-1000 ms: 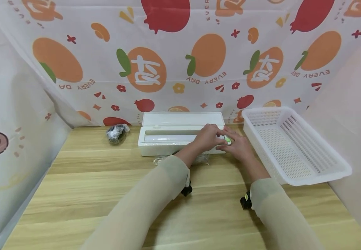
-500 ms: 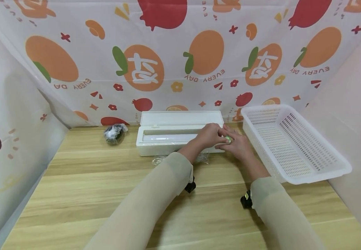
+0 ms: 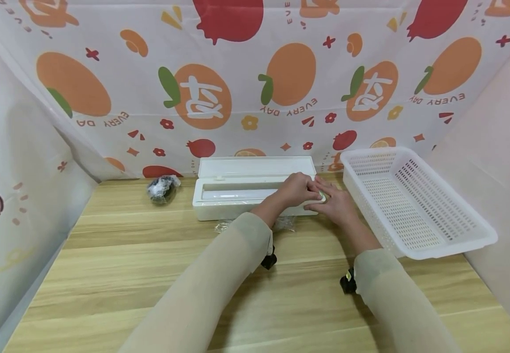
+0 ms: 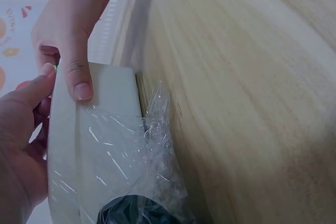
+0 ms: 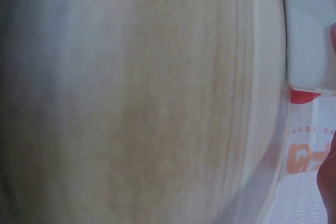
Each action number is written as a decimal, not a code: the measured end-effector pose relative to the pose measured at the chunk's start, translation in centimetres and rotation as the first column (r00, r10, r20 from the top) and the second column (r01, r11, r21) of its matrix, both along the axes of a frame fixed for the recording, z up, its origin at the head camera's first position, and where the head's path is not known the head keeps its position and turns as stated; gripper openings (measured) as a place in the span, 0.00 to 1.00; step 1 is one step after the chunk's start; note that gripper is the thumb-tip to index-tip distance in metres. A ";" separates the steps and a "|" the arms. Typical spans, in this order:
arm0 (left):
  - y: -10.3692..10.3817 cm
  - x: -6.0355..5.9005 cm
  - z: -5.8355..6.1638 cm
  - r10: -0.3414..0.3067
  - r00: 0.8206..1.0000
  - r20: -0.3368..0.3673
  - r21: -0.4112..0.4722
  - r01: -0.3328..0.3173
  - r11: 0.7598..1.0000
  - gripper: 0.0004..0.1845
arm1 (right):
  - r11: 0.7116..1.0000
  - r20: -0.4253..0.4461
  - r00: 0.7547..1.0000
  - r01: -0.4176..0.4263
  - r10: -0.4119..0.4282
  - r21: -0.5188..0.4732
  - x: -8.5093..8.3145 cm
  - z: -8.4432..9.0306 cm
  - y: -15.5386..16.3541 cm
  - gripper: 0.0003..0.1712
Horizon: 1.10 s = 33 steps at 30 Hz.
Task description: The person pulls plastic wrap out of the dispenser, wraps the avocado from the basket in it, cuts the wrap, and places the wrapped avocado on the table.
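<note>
A long white cling film dispenser lies on the wooden table, its lid raised, a roll of film inside. Both hands meet at its right end. My left hand pinches a small green-and-white slide cutter, mostly hidden by the fingers. Gripping the dispenser's end is my right hand; its thumb presses the front face in the left wrist view. Clear film drapes over that front, and a dark object lies under the film, its kind unclear.
A white perforated basket stands at the right. Toward the back left sits a dark item wrapped in film. A fruit-print sheet hangs directly behind the dispenser.
The head view has shifted slightly. Less of the green on the slide cutter shows between my left fingers; both hands stay at the dispenser's right end.
</note>
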State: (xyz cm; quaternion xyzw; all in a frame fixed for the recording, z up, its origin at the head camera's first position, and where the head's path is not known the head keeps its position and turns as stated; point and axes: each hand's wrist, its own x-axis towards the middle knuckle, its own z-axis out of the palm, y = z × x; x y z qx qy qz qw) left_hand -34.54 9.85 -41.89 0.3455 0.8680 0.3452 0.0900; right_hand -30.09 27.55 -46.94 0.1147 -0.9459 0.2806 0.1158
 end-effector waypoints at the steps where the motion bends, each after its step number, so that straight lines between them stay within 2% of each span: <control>1: 0.0 0.0 0.0 -0.002 1.000 -0.001 -0.001 0.002 1.000 0.08 | 1.000 0.004 1.000 0.002 -0.002 0.002 0.0 0.1 0.0 0.47; 8: 0.3 0.3 -0.1 -0.018 1.000 0.023 0.021 0.018 1.000 0.08 | 0.999 0.045 0.999 0.026 -0.027 0.025 0.1 0.4 0.0 0.49; 13: 0.5 0.3 -0.1 -0.023 0.999 -0.028 0.004 0.023 1.000 0.09 | 0.999 0.068 0.997 0.035 -0.035 0.001 0.2 0.5 -0.1 0.51; 19: 0.4 0.3 0.2 -0.019 0.998 -0.052 -0.047 0.017 0.999 0.10 | 1.000 0.032 0.999 0.015 -0.015 0.003 0.1 0.4 -0.1 0.47; 33: -0.5 0.6 0.2 -0.007 0.999 -0.053 -0.057 0.004 0.998 0.09 | 0.998 0.034 0.999 0.008 -0.010 0.056 0.5 0.5 -0.4 0.47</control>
